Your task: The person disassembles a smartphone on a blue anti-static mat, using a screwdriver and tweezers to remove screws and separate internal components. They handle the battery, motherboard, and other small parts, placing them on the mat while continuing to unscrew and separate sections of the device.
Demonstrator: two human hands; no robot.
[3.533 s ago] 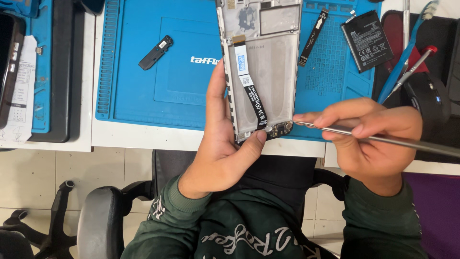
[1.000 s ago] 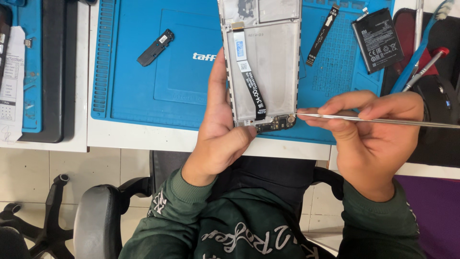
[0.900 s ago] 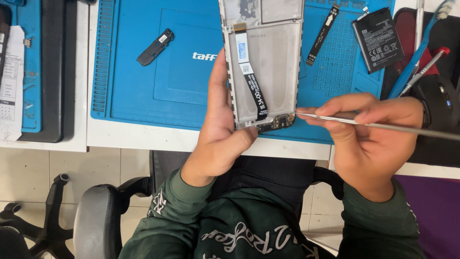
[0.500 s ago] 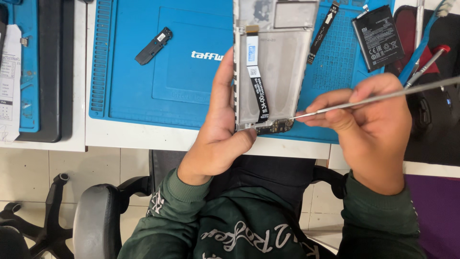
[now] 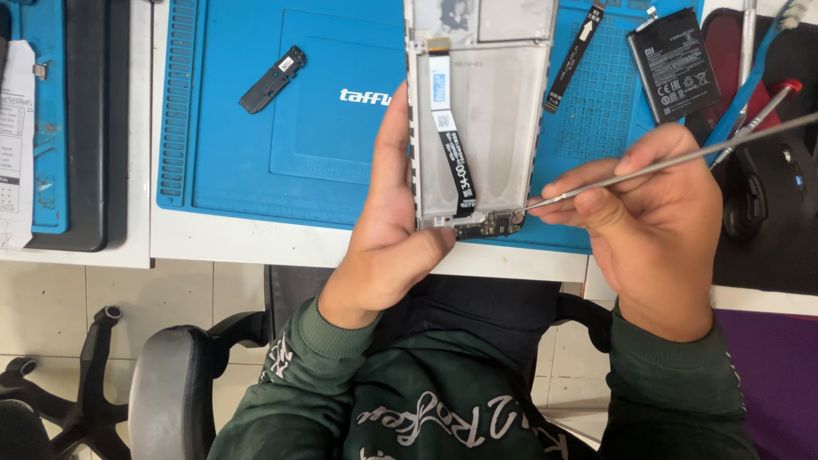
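Note:
My left hand (image 5: 388, 234) grips an opened phone frame (image 5: 494, 111) by its lower left edge, thumb under the bottom corner. A black flex ribbon (image 5: 453, 145) runs down the frame's middle to a small dark circuit board (image 5: 487, 225) at the bottom. My right hand (image 5: 652, 221) pinches a thin metal pry tool (image 5: 648, 167), whose tip touches the right end of that small board. The tool's shaft slants up to the right.
A blue work mat (image 5: 290, 111) covers the white desk (image 5: 256, 243). On it lie a small black part (image 5: 273, 79), a black flex strip (image 5: 575, 55) and a black battery (image 5: 673, 64). Red and blue tools (image 5: 758, 81) lie at the right. A chair armrest (image 5: 170, 388) is below.
The phone frame has shifted slightly right. My right hand swung the tool so its shaft now tilts up to the right, the tip staying at the small board.

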